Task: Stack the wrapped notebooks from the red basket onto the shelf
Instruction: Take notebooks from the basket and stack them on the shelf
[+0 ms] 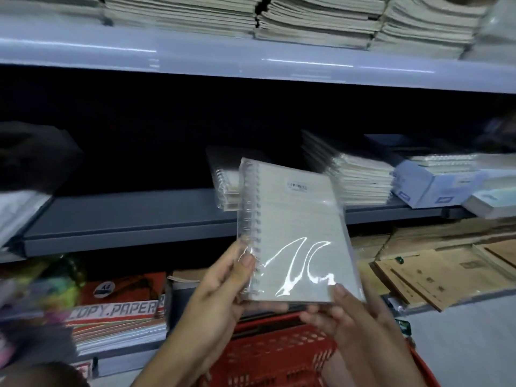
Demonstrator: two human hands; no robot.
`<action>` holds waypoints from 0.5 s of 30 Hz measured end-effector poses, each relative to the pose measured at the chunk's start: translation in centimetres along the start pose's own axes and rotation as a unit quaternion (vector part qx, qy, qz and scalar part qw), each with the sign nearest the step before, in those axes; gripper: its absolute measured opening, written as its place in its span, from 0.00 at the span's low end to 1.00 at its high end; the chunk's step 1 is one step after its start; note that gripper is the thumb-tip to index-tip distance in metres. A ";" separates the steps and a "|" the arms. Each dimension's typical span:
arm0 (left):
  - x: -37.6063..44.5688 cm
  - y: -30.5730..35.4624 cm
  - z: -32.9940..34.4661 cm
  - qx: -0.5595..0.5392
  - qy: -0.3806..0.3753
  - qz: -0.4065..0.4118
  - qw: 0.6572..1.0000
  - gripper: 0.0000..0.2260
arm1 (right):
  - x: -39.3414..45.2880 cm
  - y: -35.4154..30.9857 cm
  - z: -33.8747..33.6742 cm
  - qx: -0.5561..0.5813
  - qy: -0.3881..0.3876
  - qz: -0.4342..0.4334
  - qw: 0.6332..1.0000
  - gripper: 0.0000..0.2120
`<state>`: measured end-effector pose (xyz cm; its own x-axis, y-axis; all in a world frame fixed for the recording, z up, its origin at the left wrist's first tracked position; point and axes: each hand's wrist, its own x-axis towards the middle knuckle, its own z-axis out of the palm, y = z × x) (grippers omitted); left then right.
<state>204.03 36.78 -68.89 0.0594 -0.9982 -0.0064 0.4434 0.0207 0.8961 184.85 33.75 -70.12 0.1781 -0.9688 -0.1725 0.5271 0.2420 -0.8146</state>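
Both hands hold a wrapped notebook (pixel 296 233) up in front of a grey shelf (pixel 125 216), above the red basket (pixel 273 356) at the bottom of the frame. The left hand (pixel 223 286) grips the spiral-bound edge, its thumb pressed on the clear wrap beside the wire coils. The right hand (pixel 343 311) supports the lower right corner, thumb on the cover and fingers curled beneath. The notebook is tilted, its top leaning toward the shelf, and light glints off its plastic sleeve. Behind it on the shelf sits a short stack of wrapped spiral notebooks (pixel 226 188), with a taller pile of notebooks (pixel 357 177) to the right and pale blue boxes (pixel 430 185) beyond. Reams of copy paper (pixel 117 308) lie on the shelf below at left, flattened cardboard (pixel 435 272) at right.
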 end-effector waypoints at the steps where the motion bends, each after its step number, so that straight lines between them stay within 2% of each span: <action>1: 0.0 0.0 0.0 0.015 -0.007 0.008 1.000 0.18 | 0.4 -0.4 -0.3 -0.022 -0.002 -0.025 0.999 0.28; 3: 0.2 -0.1 0.1 0.019 0.019 0.036 0.999 0.18 | 1.1 -0.7 -0.3 -0.047 -0.002 -0.050 0.998 0.29; 5: 0.3 -0.2 0.4 -0.015 0.103 0.054 0.993 0.20 | 1.8 -0.6 -0.3 -0.058 -0.003 -0.053 0.997 0.30; 8: 0.7 -0.3 0.8 -0.009 0.166 0.088 0.982 0.22 | 3.0 -0.2 -0.1 -0.060 -0.036 -0.055 0.996 0.25; 11: 1.6 1.1 1.1 0.028 0.182 0.109 0.977 0.25 | 4.5 -0.8 1.0 -0.082 -0.058 -0.070 0.992 0.22; 15: 5.1 3.6 0.0 0.064 0.148 0.118 0.980 0.28 | 8.9 -2.4 3.4 -0.125 -0.069 -0.104 0.984 0.22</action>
<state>205.91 31.74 -65.72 0.4130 -0.9056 0.0968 0.2705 0.2235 0.9364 187.94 24.72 -67.80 0.2080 -0.9752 0.0758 0.3468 0.0010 -0.9379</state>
